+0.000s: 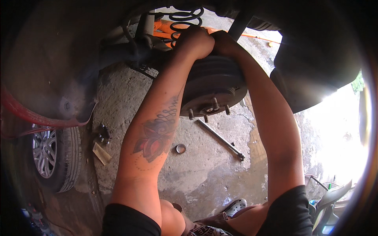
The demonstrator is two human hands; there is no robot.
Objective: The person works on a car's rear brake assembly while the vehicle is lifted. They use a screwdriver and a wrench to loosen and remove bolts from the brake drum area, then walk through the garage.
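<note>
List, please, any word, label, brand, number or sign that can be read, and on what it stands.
None can be read clearly.
Shirt: white print, cut off by the picture's lower edge, too small to read.
Tyre: no marking can be made out.
Drum: no marking can be made out.

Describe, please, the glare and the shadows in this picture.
In the head view, glare washes out the right side; there, the brake drum looks dim, the right hand is darker than the left hand, and the rim turns black.
</note>
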